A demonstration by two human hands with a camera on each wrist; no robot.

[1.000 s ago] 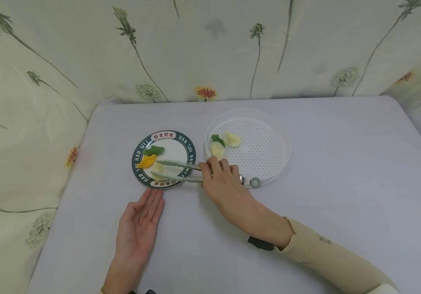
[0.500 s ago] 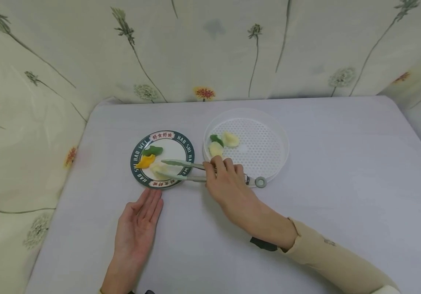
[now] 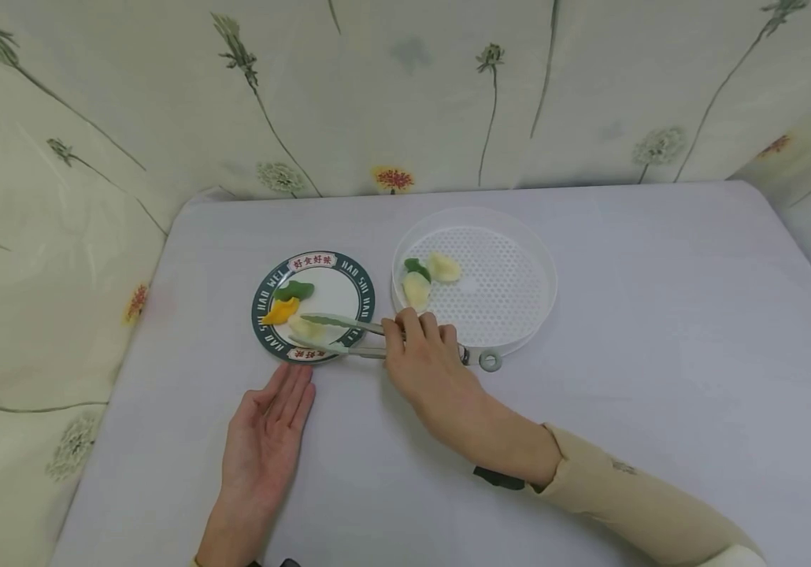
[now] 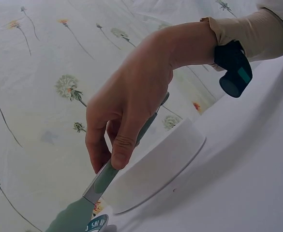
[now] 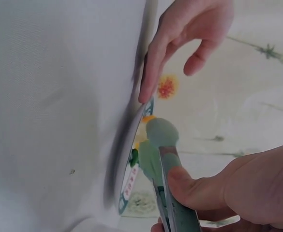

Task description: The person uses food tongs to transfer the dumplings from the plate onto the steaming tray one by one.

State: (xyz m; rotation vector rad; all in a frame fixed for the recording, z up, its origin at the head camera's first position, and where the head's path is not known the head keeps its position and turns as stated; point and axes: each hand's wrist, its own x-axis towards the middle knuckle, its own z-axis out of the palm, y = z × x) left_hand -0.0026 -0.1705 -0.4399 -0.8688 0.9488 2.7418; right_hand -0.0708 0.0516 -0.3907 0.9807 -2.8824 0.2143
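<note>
My right hand [image 4: 131,104] grips the green tongs [image 4: 95,186], thumb pressed on the upper arm, fingers curled round. Their blade reaches down-left towards the rim of the lettered plate [image 4: 96,224]. Just behind sits the white round tray [image 4: 156,169] on the pale worktop [image 4: 238,183], flowered cloth [image 4: 44,72] beyond.

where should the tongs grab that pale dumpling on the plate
Across its plump middle, one tong tip on each long side. The pale dumpling lies flat near the front rim of the plate, with the orange piece close on its left. So come in low from the right, as the tongs in the right hand already point.
</note>
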